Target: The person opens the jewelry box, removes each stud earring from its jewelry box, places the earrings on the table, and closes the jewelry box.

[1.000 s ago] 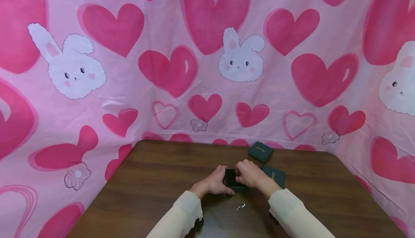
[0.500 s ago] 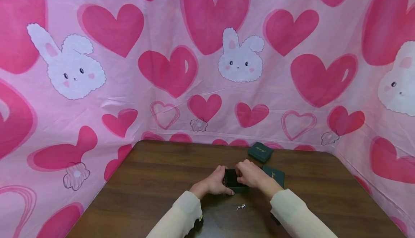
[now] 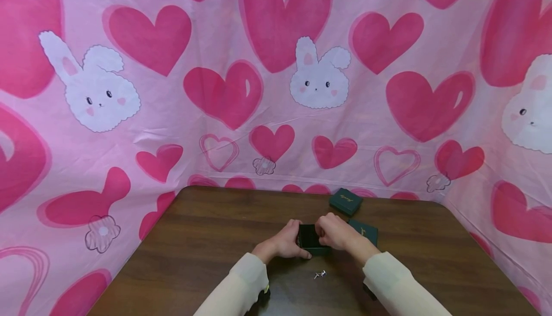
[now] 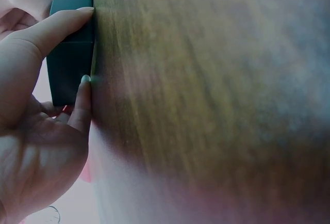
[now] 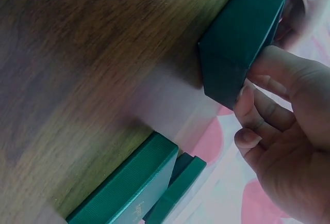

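Observation:
A small dark green jewelry box [image 3: 318, 250] stands without a lid on the wooden table, black inside. My left hand [image 3: 286, 241] grips its left side, thumb along the front wall [image 4: 72, 59] in the left wrist view. Over the right wall is my right hand [image 3: 336, 232], fingers curled. In the right wrist view one digit of this hand dips inside the rim while other fingertips [image 5: 247, 97] touch the box's outer wall [image 5: 237, 38]. A small pair of shiny silver jewelry pieces [image 3: 320, 274] lies on the table in front of the box.
Just right of the right hand lies a green square piece [image 3: 366, 232] with gold script, partly covered by the forearm. Farther back sits another green box [image 3: 346, 201] with gold lettering. A pink heart-and-rabbit cloth [image 3: 276, 105] hangs around the brown table [image 3: 207, 239].
My right hand has shifted slightly to the right along the box, uncovering more of its black interior. The left hand, box and silver pieces stay in place.

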Available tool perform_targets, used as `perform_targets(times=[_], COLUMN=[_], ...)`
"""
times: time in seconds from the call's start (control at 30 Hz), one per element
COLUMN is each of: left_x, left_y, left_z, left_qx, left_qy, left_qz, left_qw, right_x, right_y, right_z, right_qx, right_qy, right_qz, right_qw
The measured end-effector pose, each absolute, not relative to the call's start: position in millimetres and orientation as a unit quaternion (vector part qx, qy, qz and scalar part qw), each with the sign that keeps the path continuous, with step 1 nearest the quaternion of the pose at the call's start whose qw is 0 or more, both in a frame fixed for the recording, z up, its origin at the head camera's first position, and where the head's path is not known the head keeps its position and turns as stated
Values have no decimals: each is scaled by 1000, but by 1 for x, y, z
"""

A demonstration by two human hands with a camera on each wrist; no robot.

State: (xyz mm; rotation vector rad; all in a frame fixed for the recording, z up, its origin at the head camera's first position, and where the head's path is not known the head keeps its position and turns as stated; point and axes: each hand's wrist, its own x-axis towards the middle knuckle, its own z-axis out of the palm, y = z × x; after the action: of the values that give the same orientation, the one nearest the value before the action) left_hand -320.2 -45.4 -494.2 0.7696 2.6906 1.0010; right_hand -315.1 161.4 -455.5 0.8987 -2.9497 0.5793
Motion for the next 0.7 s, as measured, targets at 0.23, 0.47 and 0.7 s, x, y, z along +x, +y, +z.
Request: perform_targets(times=[0.23,0.47,0.7], left_x=[-319,-319,-319], left_y=[-46,-46,-46], left_z=[-492,-492,-493], left_qx=[254,253,253], left_qy=[901,903,904], left_qz=[339,336,332], left_qw=[91,87,88], right_x=[-315,-311,-309], right_y=[163,162,162], right_z=[-455,-455,-453], right_qx=[294,288,281], right_qy=[-939,-943,-947], right_qz=[177,167,156], right_qw=[-4,-14,-21])
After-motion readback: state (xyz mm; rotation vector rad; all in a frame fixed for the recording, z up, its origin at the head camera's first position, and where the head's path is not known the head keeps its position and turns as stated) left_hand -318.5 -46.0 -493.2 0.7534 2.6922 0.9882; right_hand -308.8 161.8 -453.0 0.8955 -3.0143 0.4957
